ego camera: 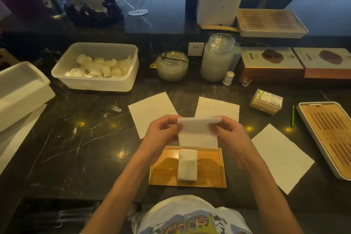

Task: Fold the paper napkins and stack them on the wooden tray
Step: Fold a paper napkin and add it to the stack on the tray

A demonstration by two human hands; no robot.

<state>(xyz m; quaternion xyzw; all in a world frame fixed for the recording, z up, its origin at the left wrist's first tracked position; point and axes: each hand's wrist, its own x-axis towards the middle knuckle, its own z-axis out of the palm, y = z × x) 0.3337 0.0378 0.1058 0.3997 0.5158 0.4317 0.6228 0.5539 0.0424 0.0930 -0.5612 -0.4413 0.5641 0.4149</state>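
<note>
A white paper napkin point(198, 132) hangs in the air above the small wooden tray point(209, 167), its top edge folded over. My left hand point(161, 132) pinches its left side and my right hand point(228, 131) pinches its right side. One folded napkin point(187, 164) lies lengthwise on the tray, just below the held one. Three flat napkins lie on the dark marble counter: one at the left point(150, 112), one behind my hands point(218, 107), one at the right point(281, 156).
A white plastic tub point(98, 81) with white pieces stands back left, white foam boxes point(20, 89) far left. A glass bowl point(171, 65), a glass jar point(217, 59), a toothpick box point(266, 101), a green pencil point(292, 116) and a slatted tray point(330, 135) sit to the right.
</note>
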